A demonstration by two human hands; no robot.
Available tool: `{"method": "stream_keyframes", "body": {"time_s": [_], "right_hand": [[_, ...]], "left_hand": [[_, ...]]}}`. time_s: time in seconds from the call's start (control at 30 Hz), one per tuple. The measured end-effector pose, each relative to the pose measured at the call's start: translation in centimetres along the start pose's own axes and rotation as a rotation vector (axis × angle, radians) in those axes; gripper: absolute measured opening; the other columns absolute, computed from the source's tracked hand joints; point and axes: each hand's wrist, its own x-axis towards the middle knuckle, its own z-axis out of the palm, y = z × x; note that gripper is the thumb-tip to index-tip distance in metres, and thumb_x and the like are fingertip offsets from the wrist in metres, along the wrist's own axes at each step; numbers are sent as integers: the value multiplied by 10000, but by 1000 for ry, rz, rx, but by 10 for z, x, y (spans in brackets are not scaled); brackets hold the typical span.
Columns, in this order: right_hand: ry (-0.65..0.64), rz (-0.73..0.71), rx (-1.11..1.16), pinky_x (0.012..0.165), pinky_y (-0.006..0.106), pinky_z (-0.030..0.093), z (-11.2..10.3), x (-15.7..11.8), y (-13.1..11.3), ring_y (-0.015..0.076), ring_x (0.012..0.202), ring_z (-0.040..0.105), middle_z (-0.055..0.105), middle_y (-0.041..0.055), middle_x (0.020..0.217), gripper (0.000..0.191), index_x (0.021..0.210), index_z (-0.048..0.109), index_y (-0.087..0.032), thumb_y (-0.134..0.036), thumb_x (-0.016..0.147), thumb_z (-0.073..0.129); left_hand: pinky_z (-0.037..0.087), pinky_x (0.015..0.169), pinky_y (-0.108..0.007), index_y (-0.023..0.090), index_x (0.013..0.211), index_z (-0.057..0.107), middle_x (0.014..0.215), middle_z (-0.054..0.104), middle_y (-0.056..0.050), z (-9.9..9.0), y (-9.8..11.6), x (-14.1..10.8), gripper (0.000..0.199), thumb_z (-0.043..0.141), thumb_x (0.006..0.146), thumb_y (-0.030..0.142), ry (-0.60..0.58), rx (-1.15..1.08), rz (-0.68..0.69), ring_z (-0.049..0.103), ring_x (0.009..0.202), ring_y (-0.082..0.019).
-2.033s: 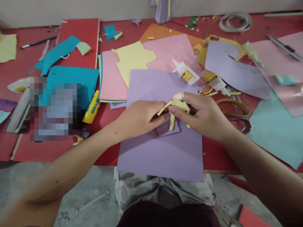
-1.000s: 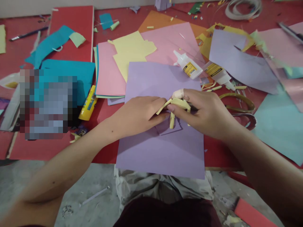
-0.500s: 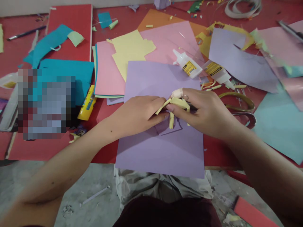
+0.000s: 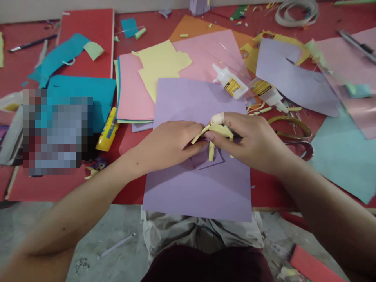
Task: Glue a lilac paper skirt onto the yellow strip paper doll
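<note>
Both hands meet over a large purple sheet of paper (image 4: 194,192) that overhangs the table's near edge. My right hand (image 4: 249,137), with white tape round one finger and a ring, is closed on a pale yellow folded paper piece (image 4: 219,129), thumb pressed on its top. Narrow yellow strips stick out below and to the left of it. My left hand (image 4: 182,141) is closed beside it, fingertips at the yellow piece's left end; what its fingers pinch is partly hidden. A small purple paper square (image 4: 207,162) lies on the sheet beneath my hands.
White glue bottles (image 4: 232,83) lie beyond the sheet. Scissors (image 4: 299,147) rest right of my right hand, a yellow glue stick (image 4: 107,131) to the left. Coloured papers, a brush (image 4: 32,43), a cutter knife (image 4: 358,45) and a tape coil (image 4: 296,13) cover the red table.
The whole view has shifted slightly left and down. Both hands keep the same grip and position over the purple sheet, with the yellow paper piece still between them.
</note>
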Motion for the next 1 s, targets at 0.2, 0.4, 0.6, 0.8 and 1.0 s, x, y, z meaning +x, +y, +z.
{"method": "stream_keyframes", "body": {"time_s": [0.2,0.4,0.6,0.8,1.0], "right_hand": [[3,-22,-5,538,265,298,1,-1,1,106,540,389,472,-41,619,261,709,441,-221,-305,923,564],[0,-20,25,546,258,308,0,-1,1,106,555,404,462,-43,624,240,718,469,-217,-295,927,559],[17,-22,52,539,243,304,0,0,1,89,550,418,460,-53,614,241,712,487,-201,-268,928,571],[32,-13,90,524,230,305,-2,-1,1,81,542,404,440,-61,603,246,712,489,-197,-265,929,583],[27,-7,101,520,224,309,-3,-1,1,74,537,404,440,-64,596,268,701,486,-195,-280,933,590]], "left_hand": [[349,625,-262,171,827,556,777,626,3,1,0,1,150,541,940,270,8,-54,-7,549,703,-135],[349,626,-254,167,847,577,774,630,5,0,-1,1,133,545,937,259,15,-74,1,548,695,-128],[337,623,-250,166,874,584,775,630,7,1,-1,0,209,514,967,339,24,-108,9,552,697,-125],[315,613,-255,171,824,522,718,562,22,-1,0,-2,304,410,1010,383,10,-138,6,491,646,-109],[293,602,-266,178,778,467,693,522,24,-3,3,-2,286,378,1004,329,-10,-143,-24,462,626,-109]]}}
